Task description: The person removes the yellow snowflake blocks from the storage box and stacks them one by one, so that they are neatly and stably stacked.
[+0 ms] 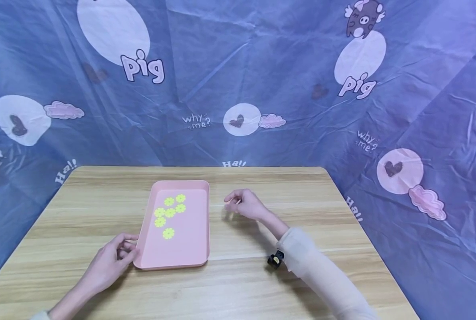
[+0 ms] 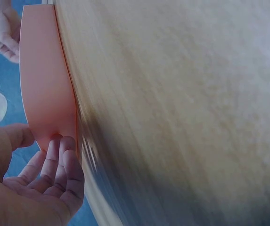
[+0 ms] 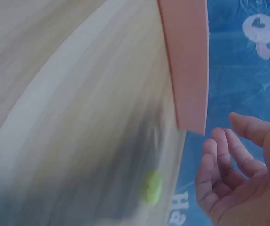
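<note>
A pink rectangular tray [image 1: 190,249] lies on the wooden table, with several yellow-green flower-shaped pieces [image 1: 168,233] inside it, mostly toward its left and far part. My left hand [image 1: 112,262] holds the tray at its near left side; in the left wrist view the thumb [image 2: 21,135] is at the rim and the fingertips are against the outer wall. To the right of the tray, my right hand [image 1: 247,205] hovers over the table with fingers loosely bent and nothing in them. Another yellow-green piece [image 3: 152,188] shows near that hand in the right wrist view.
Blue patterned cloth [image 1: 206,142] hangs behind and along both sides of the wooden table [image 1: 302,191]. A small black device [image 1: 275,259] is strapped at the right wrist beside the pale sleeve [image 1: 322,275].
</note>
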`<act>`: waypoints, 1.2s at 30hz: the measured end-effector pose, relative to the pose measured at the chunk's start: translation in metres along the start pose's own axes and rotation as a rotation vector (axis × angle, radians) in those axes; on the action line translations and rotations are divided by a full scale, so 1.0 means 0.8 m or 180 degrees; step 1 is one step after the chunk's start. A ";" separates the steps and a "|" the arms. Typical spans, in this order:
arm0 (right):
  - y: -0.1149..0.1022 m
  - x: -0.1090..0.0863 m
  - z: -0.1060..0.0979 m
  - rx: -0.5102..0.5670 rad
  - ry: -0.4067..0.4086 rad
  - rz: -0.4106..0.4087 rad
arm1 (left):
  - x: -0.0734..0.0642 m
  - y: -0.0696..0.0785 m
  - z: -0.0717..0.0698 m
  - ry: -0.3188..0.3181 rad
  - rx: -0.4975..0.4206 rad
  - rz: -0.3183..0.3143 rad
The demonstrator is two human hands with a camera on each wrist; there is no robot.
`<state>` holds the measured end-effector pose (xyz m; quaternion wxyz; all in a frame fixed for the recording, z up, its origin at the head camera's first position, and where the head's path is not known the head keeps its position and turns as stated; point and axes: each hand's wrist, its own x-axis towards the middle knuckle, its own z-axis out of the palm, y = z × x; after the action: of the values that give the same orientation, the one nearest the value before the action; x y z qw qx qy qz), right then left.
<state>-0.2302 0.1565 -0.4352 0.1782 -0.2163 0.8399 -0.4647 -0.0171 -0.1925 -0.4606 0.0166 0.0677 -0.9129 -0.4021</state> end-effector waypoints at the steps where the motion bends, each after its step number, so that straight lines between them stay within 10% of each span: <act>1: -0.004 0.001 0.003 -0.0037 -0.0026 -0.0061 | 0.000 0.000 0.000 0.0003 0.0000 -0.0002; 14: -0.048 0.014 0.052 -0.0414 -0.0328 -0.0709 | -0.006 0.003 0.004 0.0023 0.0023 -0.0018; 36: -0.065 0.033 0.133 -0.0925 -0.0945 -0.1005 | -0.013 0.006 0.007 0.0053 -0.0031 0.0018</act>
<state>-0.1889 0.0427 -0.4470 0.1918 -0.4338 0.8184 -0.3244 -0.0079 -0.1837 -0.4611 0.0257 0.0683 -0.9110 -0.4059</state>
